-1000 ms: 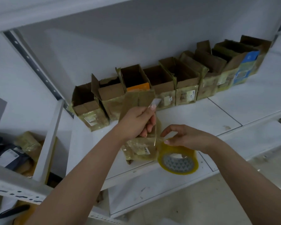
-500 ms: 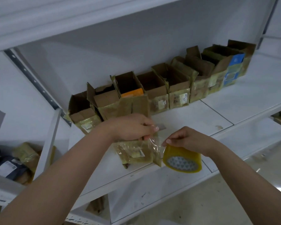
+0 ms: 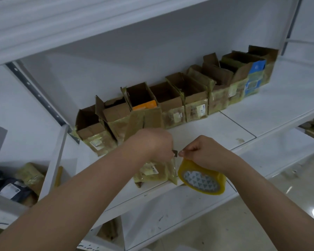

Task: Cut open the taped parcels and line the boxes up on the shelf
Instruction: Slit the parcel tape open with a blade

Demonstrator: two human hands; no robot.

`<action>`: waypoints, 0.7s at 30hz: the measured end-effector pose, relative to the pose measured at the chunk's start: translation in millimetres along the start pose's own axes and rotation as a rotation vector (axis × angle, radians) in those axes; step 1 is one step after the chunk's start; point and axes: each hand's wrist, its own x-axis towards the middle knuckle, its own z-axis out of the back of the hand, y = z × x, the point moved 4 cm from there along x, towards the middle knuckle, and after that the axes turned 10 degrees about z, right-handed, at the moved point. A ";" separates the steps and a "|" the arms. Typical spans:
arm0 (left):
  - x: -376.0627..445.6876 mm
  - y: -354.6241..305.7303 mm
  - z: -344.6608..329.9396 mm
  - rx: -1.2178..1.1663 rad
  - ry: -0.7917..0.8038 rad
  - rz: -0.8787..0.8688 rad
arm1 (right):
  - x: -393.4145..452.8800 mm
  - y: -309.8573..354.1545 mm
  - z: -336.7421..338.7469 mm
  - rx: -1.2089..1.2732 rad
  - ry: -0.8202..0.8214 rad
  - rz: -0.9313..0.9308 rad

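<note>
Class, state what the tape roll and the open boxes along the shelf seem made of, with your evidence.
Tape roll: glossy yellowish clear plastic film, likely on a card core; it shines. Open boxes: brown matte cardboard under shiny tape, with raw torn flaps.

Shelf (image 3: 272,105): white painted metal, smooth, faint sheen, scuffed dark at front edge. Upright (image 3: 36,93): bare grey metal, perforated. Boxes (image 3: 172,104): brown cardboard, matt, torn flaps rough; fronts wrapped in yellowish glossy tape, paper labels stuck on. Parcel (image 3: 152,171): cardboard under shiny crinkled film. Tape roll (image 3: 203,178): glossy translucent yellow plastic, printed card core. Blade (image 3: 175,153): small dark metal piece, finish not made out. Floor (image 3: 288,205): pale, polished, light reflected.
</note>
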 end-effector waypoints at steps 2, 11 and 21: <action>-0.1 -3.3 -2.5 0.084 -0.063 0.026 | -0.1 -1.1 -0.1 0.010 -0.009 -0.011; -2.3 37.2 -2.4 -0.421 0.015 -0.051 | -2.0 -9.9 -3.9 0.075 0.027 -0.050; 19.2 32.7 -23.9 -0.497 -0.281 0.103 | -4.1 -22.6 -24.7 0.269 0.063 -0.168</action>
